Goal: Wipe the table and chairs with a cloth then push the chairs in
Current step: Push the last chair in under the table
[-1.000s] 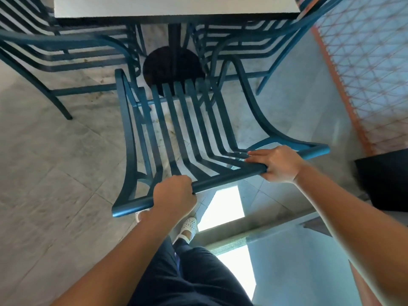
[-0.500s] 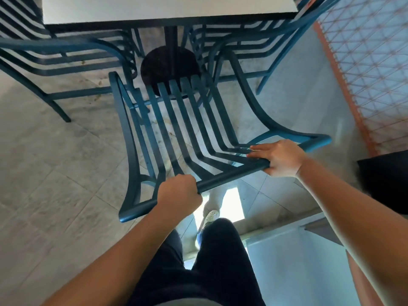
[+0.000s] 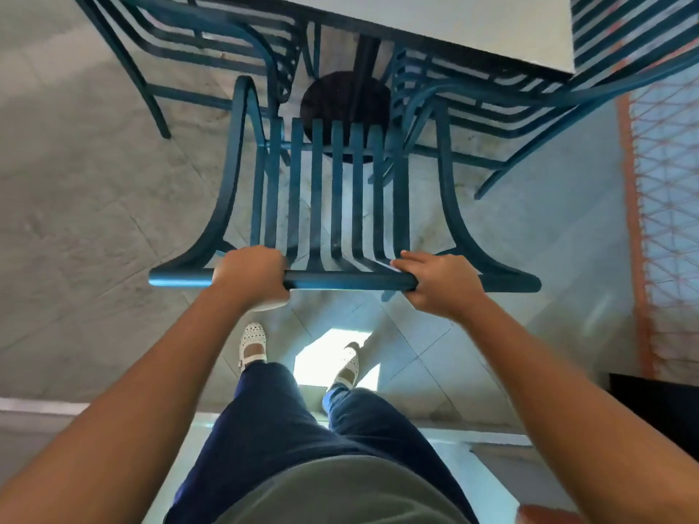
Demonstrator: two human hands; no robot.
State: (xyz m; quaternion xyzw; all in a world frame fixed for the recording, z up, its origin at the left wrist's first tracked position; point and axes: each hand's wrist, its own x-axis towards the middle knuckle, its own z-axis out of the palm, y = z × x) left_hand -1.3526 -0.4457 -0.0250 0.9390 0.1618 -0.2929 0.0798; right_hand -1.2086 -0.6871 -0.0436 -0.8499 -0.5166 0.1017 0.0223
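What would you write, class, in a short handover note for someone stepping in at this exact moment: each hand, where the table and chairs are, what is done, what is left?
Left hand: grips the top rail of the near chair.
Right hand: grips the same rail, further right.
Table: ahead; the near chair's seat front is at the pedestal base, not yet under the tabletop.
Side chairs: tucked under the table's edges.
Done: wiping cannot be judged; no cloth in view.
Left: push this chair in.

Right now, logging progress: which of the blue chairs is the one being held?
The middle chair, nearest the person: both hands, left hand and right hand, grip its top rail. The left chair and the right chair stand untouched at the table.
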